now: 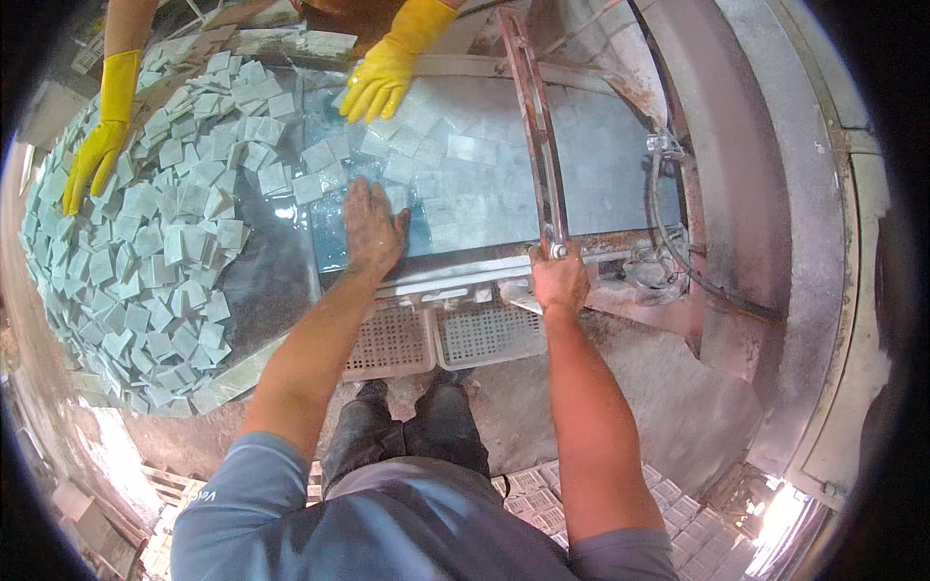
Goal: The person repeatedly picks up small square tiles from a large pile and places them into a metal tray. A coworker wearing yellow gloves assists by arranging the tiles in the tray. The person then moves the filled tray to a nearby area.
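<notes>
My left hand (373,229) lies flat with fingers stretched out on the wet blue work surface (334,237), at the near edge of a loose layer of square stone tiles (417,160). My right hand (559,279) is closed round the near end of a long rusty metal bar (535,116). The bar crosses over the surface from the far side to the near edge. Right of the bar the surface looks hazy under water or spray. A large heap of pale green-grey square tiles (179,242) covers the left end of the table.
Across the table a co-worker's yellow gloves show, one over the heap (97,160), one above the tiles (383,77). Below the near edge stand two white perforated plastic crates (390,341) (491,336). A black hose (717,290) runs along the machine frame at right.
</notes>
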`<state>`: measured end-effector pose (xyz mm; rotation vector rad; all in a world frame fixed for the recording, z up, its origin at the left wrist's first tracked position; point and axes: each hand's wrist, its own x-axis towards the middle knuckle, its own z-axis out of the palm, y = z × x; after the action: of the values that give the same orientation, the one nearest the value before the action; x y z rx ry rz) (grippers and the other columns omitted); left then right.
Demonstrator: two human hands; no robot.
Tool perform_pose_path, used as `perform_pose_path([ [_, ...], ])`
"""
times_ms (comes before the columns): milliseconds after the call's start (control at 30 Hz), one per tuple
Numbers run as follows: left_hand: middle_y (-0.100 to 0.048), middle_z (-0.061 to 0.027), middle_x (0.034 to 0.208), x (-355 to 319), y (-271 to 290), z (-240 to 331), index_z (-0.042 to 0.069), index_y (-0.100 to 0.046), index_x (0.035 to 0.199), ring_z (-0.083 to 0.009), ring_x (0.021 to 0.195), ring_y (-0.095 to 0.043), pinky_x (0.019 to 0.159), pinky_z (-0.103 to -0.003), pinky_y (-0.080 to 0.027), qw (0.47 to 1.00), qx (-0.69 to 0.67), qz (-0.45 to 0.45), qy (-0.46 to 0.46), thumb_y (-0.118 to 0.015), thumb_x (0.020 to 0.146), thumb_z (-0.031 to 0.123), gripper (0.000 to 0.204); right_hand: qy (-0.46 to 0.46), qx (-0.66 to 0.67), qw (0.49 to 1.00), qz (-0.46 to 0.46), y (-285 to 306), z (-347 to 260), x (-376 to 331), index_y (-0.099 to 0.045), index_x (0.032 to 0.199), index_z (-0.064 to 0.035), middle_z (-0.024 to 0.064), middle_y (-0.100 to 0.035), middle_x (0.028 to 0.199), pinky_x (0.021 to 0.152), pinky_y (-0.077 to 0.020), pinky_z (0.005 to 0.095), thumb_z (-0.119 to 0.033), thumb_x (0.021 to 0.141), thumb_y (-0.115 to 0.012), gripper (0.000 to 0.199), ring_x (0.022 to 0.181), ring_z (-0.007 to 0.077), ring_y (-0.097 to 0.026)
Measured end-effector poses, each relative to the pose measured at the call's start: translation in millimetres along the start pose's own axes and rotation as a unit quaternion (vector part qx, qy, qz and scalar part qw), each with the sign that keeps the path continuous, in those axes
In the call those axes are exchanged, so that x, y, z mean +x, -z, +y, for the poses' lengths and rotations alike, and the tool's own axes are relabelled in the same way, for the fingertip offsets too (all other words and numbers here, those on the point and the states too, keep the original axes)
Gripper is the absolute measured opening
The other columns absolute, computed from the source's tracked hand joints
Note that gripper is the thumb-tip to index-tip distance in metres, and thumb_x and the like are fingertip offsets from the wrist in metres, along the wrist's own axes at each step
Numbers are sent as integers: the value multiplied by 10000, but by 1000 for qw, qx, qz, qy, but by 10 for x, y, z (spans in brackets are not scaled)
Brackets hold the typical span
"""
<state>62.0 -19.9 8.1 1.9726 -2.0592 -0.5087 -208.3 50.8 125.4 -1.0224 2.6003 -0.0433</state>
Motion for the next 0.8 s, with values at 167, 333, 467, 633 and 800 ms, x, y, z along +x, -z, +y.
perform_pose_path([
  [167, -106, -377, 1667, -245, -289, 404, -144, -191, 1583, -504, 1573, -64, 1281, -583, -52, 1000, 18, -23, 0, -546, 1022, 527, 945, 30, -1, 1000, 9, -29, 35, 35, -585, 1346, -51, 262, -707, 1206, 968, -544, 534, -458, 862, -733, 650, 1112, 463, -687],
  [333, -113, -402, 1651, -272, -240, 446, -139, -201, 1584, -512, 1570, -64, 1286, -566, -42, 998, 23, -53, 9, -566, 995, 575, 995, 6, -4, 1000, 0, 30, -49, 5, -580, 1354, -54, 273, -707, 1206, 965, -546, 529, -482, 879, -697, 650, 1128, 461, -682],
  [467, -64, -433, 1640, -478, -244, 399, -137, -167, 1591, -538, 1562, -25, 1275, -590, -18, 997, 25, -53, 46, -565, 991, 592, 1025, 15, -6, 1000, 0, -11, 18, 44, -558, 1377, -52, 284, -704, 1208, 977, -543, 525, -497, 888, -691, 675, 1131, 464, -681],
  [633, 31, -468, 1625, -504, -204, 800, -101, -92, 1618, -593, 1537, 60, 1254, -629, 28, 984, 16, -104, 147, -568, 969, 639, 1093, -1, -4, 1000, -21, 9, -29, 20, -543, 1400, -54, 283, -707, 1205, 992, -539, 519, -493, 894, -685, 685, 1137, 454, -685],
  [800, 16, -459, 1632, -565, -145, 718, -77, -97, 1628, -596, 1536, 51, 1253, -627, 28, 987, -26, -117, 103, -568, 970, 636, 1078, 10, -3, 1000, -27, 53, -34, 20, -521, 1424, -59, 275, -713, 1193, 991, -541, 523, -474, 895, -687, 692, 1134, 451, -687],
])
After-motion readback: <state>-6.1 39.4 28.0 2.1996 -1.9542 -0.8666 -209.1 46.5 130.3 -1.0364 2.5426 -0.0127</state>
